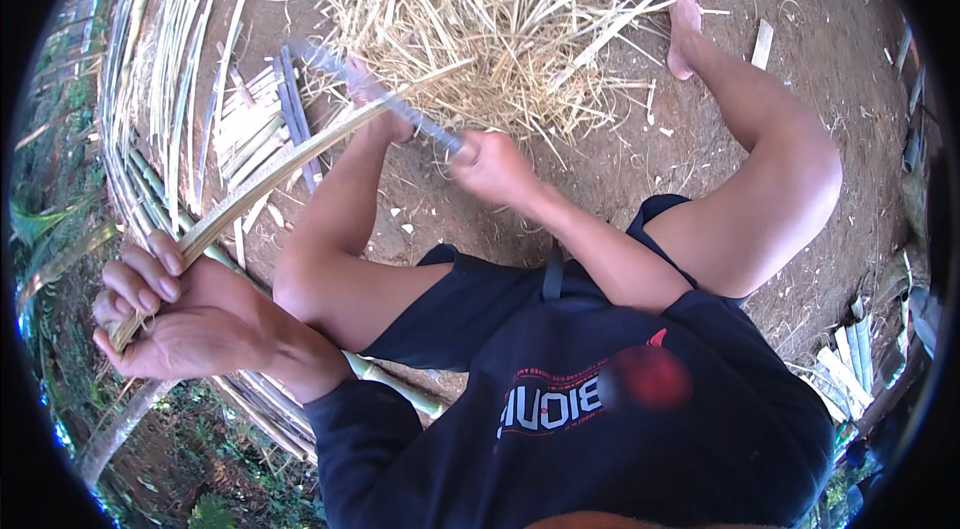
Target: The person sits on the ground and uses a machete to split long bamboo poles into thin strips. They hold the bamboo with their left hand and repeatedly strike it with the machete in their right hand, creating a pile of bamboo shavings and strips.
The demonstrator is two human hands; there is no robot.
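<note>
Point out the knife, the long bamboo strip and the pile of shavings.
Knife [428,127]: head view, on the blade, toward its handle end.
Bamboo strip [288,163]: head view, about midway along its length.
Pile of shavings [500,21]: head view, middle of the heap.

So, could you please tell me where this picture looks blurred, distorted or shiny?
Head view, centre: the blade is streaky and blurred; the red patch on the shirt is soft-edged. Head view, left: bamboo strips curve near the black rim. Head view, right: sheen on the right knee.

From your head, the fisheye view faced steeply down and forward, close above your dark shirt [440,459] at lower centre, reaching the pale shavings heap [490,24] at top centre.
</note>
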